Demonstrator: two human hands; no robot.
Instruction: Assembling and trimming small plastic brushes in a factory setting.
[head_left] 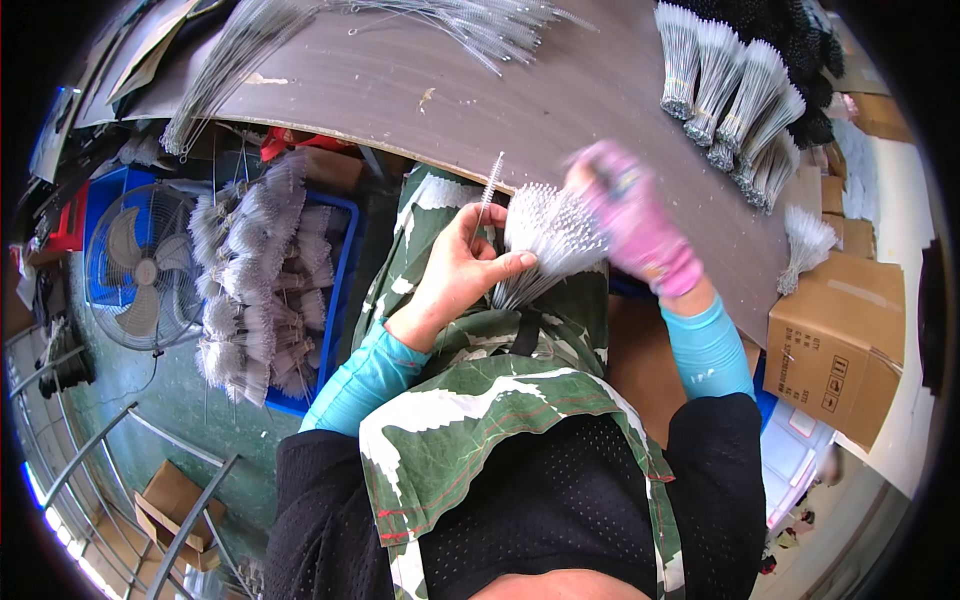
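Over my lap, by the table's near edge, a thick bundle of thin wire brushes (555, 225) with white bristles stands with its bristle ends up. My bare left hand (460, 265) is closed at the bundle's left side, the thumb across its front. One single wire brush (491, 185) pokes up from between the fingers of that hand. My right hand (638, 225), in a pink glove, is at the right side of the bristle heads. Motion smears its fingers, so their grip does not show. Part of the bundle's lower stems is hidden behind my left thumb.
Loose wire brushes (450, 25) lie across the far part of the brown table (400, 95). Tied brush bundles (740, 90) stand at the far right. A cardboard box (835, 345) is at right. On the left are a fan (145, 270) and a blue crate (340, 290) of bundles.
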